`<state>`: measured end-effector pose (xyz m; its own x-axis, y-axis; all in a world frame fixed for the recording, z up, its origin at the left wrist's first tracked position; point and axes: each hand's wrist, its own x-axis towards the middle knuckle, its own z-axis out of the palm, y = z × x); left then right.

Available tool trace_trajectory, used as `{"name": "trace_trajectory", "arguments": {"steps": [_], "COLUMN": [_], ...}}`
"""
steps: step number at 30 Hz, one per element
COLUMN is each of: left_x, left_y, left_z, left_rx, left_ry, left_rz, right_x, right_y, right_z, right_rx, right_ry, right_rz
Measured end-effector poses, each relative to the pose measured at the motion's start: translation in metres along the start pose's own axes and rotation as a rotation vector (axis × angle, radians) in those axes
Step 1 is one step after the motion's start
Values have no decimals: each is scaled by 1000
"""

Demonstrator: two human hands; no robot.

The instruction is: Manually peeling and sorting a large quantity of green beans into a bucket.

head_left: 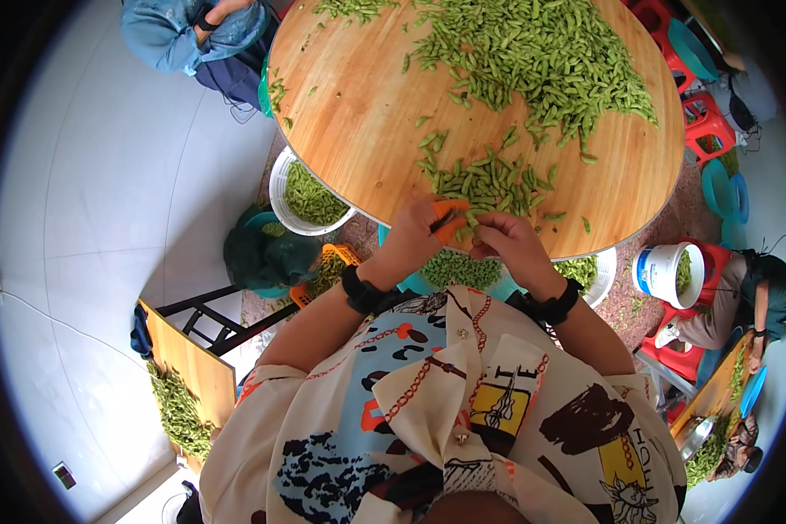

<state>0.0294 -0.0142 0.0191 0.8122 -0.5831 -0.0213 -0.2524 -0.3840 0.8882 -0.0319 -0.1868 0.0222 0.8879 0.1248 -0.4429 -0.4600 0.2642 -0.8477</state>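
Observation:
My left hand (pixel 417 234), with orange covers on its fingers, is closed at the near edge of the round wooden table (pixel 349 113). Against it, the fingers of my right hand (pixel 513 246) are pinched together. A green soybean pod (pixel 472 219) shows between the two hands, and both seem to grip it. Just beyond my fingers lies a small pile of pods (pixel 491 185). Below my hands, a teal basin (pixel 402 281) holds shelled green beans (pixel 463 269). My fingertips partly hide one another.
A large heap of pods (pixel 541 61) covers the table's far right. White baskets of pods (pixel 281 188) stand below the table edge, and a white bucket (pixel 659 272) is at right. Other people sit around, one in a blue sleeve (pixel 162 39) at far left. Red stools (pixel 707 127) stand at right.

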Motion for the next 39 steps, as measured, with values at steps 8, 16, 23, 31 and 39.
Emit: {"name": "trace_trajectory", "arguments": {"steps": [8, 16, 23, 31, 39], "left_x": [-5, -9, 0, -2, 14], "left_y": [-5, -14, -7, 3, 21], "left_z": [-13, -9, 10, 13, 19], "left_rx": [-83, -365, 120, -170, -445], "left_ry": [-328, -570, -191, -274, -348], "left_rz": [14, -358, 199, 122, -208], "right_x": [-9, -24, -23, -24, -23], "right_y": [9, 18, 26, 20, 21], "right_z": [-9, -11, -13, -21, -25], "right_rx": [-268, -227, -362, -64, -19], "right_ry": [-240, -370, -134, -95, -17], "right_rz": [-89, -145, 69, 3, -139]}}
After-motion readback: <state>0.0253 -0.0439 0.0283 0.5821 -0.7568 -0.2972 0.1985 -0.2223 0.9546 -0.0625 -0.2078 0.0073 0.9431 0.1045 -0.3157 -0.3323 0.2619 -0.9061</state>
